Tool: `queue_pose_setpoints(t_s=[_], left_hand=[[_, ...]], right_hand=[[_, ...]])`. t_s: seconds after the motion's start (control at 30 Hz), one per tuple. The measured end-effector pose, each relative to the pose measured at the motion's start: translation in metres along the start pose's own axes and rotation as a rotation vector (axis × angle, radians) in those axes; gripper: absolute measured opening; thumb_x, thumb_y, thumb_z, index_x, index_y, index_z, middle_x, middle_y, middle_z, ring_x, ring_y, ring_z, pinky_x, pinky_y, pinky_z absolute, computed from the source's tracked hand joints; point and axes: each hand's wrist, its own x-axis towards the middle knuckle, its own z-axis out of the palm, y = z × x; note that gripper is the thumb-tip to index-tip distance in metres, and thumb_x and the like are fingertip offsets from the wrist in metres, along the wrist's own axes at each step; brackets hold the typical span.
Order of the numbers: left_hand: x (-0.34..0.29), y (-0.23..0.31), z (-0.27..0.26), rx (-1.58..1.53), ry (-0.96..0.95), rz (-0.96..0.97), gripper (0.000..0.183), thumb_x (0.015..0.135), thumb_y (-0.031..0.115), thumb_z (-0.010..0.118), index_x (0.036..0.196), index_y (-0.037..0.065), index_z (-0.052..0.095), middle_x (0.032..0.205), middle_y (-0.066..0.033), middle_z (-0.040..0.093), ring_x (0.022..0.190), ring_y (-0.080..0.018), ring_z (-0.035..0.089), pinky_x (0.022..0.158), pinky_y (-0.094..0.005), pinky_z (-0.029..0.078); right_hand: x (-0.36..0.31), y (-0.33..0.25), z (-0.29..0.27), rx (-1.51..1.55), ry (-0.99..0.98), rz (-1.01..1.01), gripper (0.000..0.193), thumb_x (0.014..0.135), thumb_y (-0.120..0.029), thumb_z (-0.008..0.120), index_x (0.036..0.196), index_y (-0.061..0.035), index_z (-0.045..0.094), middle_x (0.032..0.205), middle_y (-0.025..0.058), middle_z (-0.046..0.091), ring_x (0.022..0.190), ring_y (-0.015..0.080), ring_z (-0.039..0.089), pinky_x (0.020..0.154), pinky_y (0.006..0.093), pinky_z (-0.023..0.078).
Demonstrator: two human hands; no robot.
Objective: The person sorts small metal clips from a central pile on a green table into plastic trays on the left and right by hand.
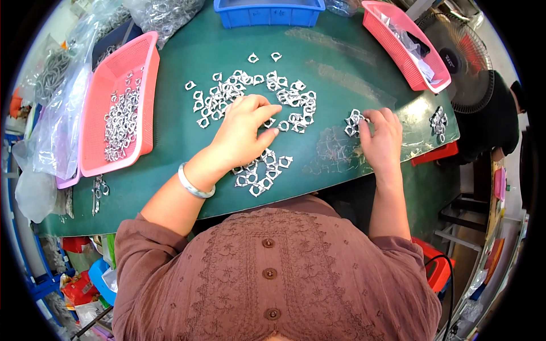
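Note:
Many small silvery metal rings with pointed lugs lie in a loose heap [227, 91] on a green tabletop. My left hand [242, 128] is over the heap's near side, thumb and index finger stretched apart. One ring [270, 122] lies on the table between those two fingertips. A smaller group of rings [263, 173] lies nearer me, partly hidden by my left wrist. Farther right, my right hand [382, 136] is bent, its thumb and index fingertips close together at the edge of a small ring cluster [352, 121]. They seem to pinch a ring there, mostly hidden.
A pink basket [149, 108] at the left holds more rings. Beyond the heap stands a blue tray [270, 17]; a pink basket [398, 54] with plastic bags is at the far right. More metal pieces [438, 122] lie near the right edge, by a fan [463, 62] and another person.

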Motion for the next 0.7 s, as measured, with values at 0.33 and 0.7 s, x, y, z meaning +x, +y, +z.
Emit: queue_pose_setpoints(t_s=[0.33, 0.7], left_hand=[[0.004, -0.001, 0.010, 0.056, 0.021, 0.090, 0.013, 0.082, 0.008, 0.070, 0.095, 0.007, 0.071, 0.096, -0.0064, 0.062, 0.096, -0.0271, 0.056, 0.088, -0.0387, 0.042], [0.005, -0.006, 0.010, 0.083, 0.119, 0.085, 0.013, 0.086, 0.006, 0.064, 0.097, 0.006, 0.071, 0.097, -0.0079, 0.062, 0.095, -0.0276, 0.056, 0.088, -0.0399, 0.041]], right_hand=[[-0.002, -0.060, 0.029, 0.392, -0.176, -0.207, 0.015, 0.075, -0.011, 0.075, 0.088, -0.0078, 0.067, 0.090, 0.0060, 0.058, 0.092, 0.0279, 0.055, 0.081, 0.0402, 0.040], [-0.003, -0.066, 0.039, 0.391, -0.162, -0.207, 0.008, 0.078, -0.009, 0.071, 0.083, -0.0074, 0.065, 0.089, 0.0060, 0.056, 0.091, 0.0280, 0.054, 0.081, 0.0404, 0.040]])
